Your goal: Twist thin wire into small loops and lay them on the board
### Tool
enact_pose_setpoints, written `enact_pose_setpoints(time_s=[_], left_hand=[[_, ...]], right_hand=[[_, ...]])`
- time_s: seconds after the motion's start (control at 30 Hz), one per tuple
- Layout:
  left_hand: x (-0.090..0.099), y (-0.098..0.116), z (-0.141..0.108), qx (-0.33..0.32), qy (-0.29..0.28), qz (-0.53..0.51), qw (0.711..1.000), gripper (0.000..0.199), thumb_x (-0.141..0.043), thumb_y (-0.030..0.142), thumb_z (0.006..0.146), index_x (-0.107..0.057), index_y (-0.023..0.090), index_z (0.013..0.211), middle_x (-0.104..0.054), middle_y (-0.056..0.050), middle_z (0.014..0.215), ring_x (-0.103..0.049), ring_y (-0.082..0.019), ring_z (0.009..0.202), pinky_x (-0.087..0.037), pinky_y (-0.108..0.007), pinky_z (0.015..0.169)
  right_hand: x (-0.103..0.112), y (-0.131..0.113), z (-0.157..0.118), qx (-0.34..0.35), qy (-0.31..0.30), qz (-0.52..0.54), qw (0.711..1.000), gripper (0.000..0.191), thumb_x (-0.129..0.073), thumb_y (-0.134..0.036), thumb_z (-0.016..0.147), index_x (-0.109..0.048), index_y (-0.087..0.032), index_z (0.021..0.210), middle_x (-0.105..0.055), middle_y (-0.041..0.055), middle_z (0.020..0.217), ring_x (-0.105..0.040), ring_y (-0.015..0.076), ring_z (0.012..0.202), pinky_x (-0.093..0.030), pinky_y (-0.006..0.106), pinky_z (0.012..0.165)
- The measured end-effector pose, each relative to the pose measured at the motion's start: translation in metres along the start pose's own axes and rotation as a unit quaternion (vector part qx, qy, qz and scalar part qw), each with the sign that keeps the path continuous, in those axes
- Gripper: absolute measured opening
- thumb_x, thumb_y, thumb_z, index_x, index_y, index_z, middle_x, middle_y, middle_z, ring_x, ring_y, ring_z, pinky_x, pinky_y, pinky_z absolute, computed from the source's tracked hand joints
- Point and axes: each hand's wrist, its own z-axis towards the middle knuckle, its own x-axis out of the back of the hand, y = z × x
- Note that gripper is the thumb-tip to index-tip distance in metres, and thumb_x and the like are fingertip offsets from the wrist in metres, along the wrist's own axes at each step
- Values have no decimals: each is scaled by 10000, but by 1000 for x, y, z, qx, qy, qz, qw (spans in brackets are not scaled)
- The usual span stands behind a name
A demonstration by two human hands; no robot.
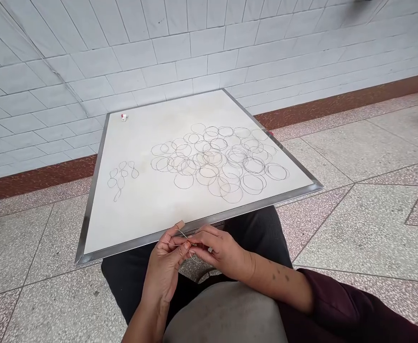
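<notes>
Both hands meet just off the near edge of the table, above my lap. Between the fingertips of my left hand (168,259) a thin wire ring (195,257) is pinched, with part of its loop curving out below the fingers. A tan wrap covers the tip of my left index finger. My right hand (221,250) has thumb and fingers closed on the same wire, close against the left thumb. The exact spot where the fingertips meet is partly hidden. On the table lie many loose thin wire rings (184,181), overlapping in a wide spread.
A white table (141,214) with a metal rim stands before my knees, against a tiled wall (173,47). Several twisted, figure-eight wire loops (121,182) lie at its left. A small white-and-red object (124,117) sits at the far left corner. Speckled floor tiles (380,228) surround it.
</notes>
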Motion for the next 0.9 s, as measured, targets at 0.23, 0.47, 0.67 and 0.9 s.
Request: enact_pose_setpoints(time_s=[0.23,0.47,0.67,0.9], left_hand=[[2,5,-2,-2,-38,7,999,595,-839,223,695,-641,190,1255,-727,-21,818,-652,-117,712,-536,-253,745],[8,6,-1,4,-17,60,998,642,-847,283,683,-624,192,1278,-716,-10,764,-620,-103,631,-509,-227,662],[9,7,2,2,7,112,994,616,-848,329,676,-647,197,1243,-696,-1,755,-566,-92,627,-472,-208,609],[9,10,-1,5,10,133,991,637,-853,323,651,-648,188,1239,-673,11,711,-601,-115,619,-503,-257,662]], right_hand=[[0,-1,0,-4,18,-1,1000,165,-580,-228,950,-619,-246,1109,-635,30,828,-632,158,774,-566,277,682],[-1,-3,0,6,25,4,1000,183,-584,-217,951,-624,-248,1126,-661,25,840,-634,143,759,-566,255,689],[-2,0,-2,11,3,-15,1000,178,-544,-220,975,-620,-227,1136,-684,50,905,-642,150,802,-582,268,713],[0,1,-1,38,1,-13,999,155,-532,-175,974,-636,-197,1086,-700,58,917,-645,144,828,-583,254,731]])
